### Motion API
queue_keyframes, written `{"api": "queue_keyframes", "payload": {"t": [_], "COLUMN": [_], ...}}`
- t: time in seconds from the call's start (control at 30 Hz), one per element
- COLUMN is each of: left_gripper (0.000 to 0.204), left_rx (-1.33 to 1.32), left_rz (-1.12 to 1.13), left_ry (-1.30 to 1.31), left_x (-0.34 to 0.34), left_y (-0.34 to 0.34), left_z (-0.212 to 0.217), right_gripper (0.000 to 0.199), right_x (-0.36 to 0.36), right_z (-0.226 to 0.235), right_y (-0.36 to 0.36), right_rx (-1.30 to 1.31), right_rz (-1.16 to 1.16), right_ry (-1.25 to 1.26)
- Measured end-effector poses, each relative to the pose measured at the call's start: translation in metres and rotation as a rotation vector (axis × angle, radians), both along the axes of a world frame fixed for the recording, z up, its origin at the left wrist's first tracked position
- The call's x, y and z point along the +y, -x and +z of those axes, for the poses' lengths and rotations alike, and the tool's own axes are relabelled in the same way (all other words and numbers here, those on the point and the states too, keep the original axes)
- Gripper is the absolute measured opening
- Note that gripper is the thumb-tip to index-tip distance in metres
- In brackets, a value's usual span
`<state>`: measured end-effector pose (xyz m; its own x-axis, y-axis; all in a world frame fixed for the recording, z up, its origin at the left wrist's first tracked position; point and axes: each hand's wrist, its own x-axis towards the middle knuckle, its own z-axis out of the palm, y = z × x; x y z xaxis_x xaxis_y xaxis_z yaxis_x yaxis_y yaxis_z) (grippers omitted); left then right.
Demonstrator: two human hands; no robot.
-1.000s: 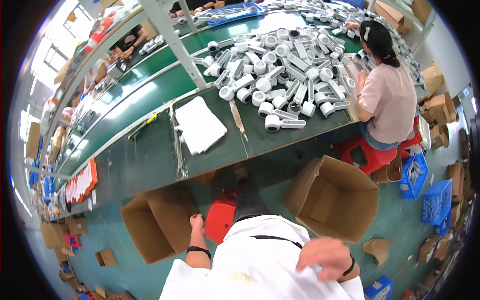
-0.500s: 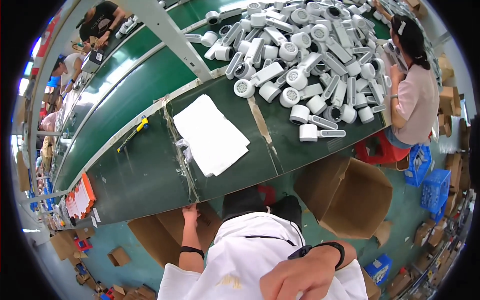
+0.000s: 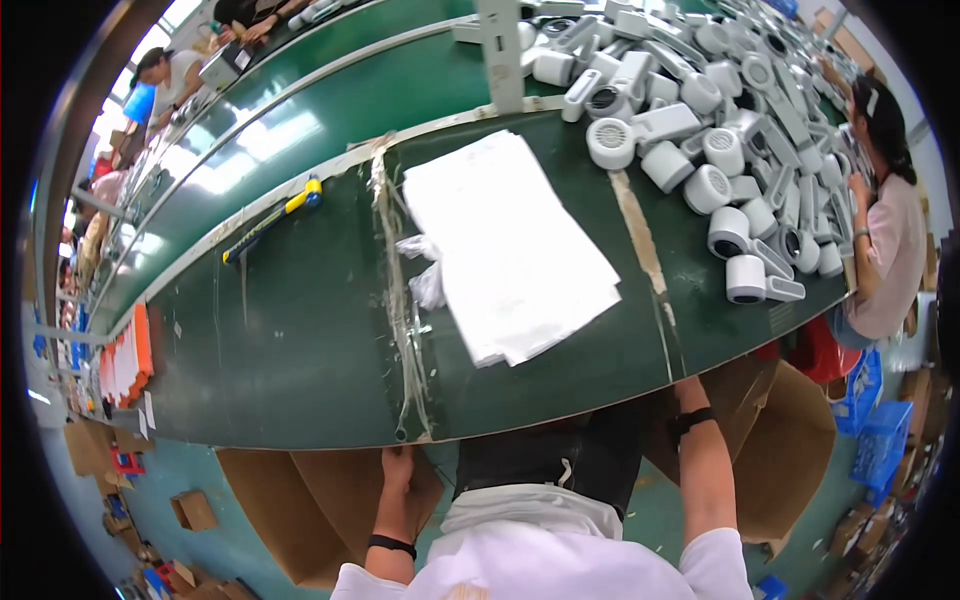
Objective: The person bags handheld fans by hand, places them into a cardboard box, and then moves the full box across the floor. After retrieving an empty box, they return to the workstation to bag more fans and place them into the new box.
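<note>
My left hand is at the front edge of the green-topped workbench, above an open cardboard box. Its fingers are hidden beneath the edge. Farther right, my right hand reaches the same edge beside a second cardboard box, its fingers also out of sight. In front of me lies a stack of white sheets or bags, with a crumpled clear plastic piece at its left side. A large heap of white-and-grey handheld devices with round heads covers the bench's right part.
A yellow-and-black cutter knife lies by the bench's back rail. Orange-edged trays or cards stand at the far left. A metal post rises behind. A co-worker sits at the right, near blue crates.
My right hand has moved from in front of my body out to the bench edge. My left hand stays by the edge. The whole view has shifted, with the bench contents appearing farther right.
</note>
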<state>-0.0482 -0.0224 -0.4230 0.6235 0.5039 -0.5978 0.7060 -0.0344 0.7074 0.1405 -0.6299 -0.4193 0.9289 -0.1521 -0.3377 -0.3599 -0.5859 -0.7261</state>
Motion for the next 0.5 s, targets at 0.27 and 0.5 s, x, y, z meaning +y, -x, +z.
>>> {"api": "queue_keyframes", "payload": {"t": [0.27,0.5], "left_gripper": [0.040,0.039], "left_rx": [0.279,0.261], "left_rz": [-0.643,-0.766], "left_ry": [-0.058,0.181], "left_x": [-0.043,-0.046], "left_y": [0.086,0.057], "left_z": [-0.039,-0.043], "right_gripper": [0.016,0.026], "right_x": [0.120,0.158], "right_z": [0.127,0.329], "right_y": [0.035,0.048], "right_rx": [0.199,-0.235], "right_rz": [0.128,0.618], "right_ry": [-0.291,-0.173]}}
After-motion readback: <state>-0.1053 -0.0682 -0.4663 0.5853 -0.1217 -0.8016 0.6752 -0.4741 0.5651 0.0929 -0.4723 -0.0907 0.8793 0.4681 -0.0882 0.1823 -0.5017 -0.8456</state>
